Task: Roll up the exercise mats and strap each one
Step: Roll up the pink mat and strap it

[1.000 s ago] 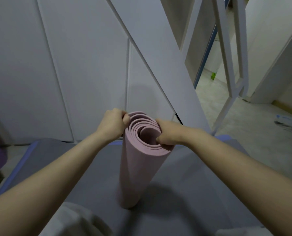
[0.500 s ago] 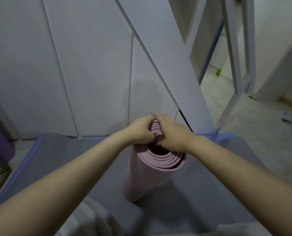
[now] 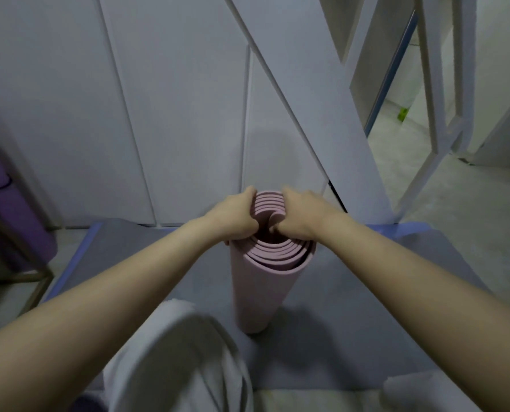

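A rolled pink exercise mat [image 3: 259,289] stands on end in the middle of the head view, its spiral top facing me. My left hand [image 3: 232,215] grips the left side of the top rim, fingers curled into the layers. My right hand [image 3: 299,214] grips the right side of the rim the same way, thumb tucked into the core. The roll's foot rests on a flat grey mat with a blue edge [image 3: 366,307] spread over the floor. No strap shows on the pink roll.
White panelled wall [image 3: 173,114] stands just behind the roll. A slanted white beam and ladder frame [image 3: 351,144] rise at the right. A purple rolled mat [image 3: 0,197] leans in a metal stand at the left. My grey-clad knee [image 3: 176,358] is in front.
Both hands shifted around the top rim, from the far side to opposite sides. The roll turned a little more upright and its layers look tighter.
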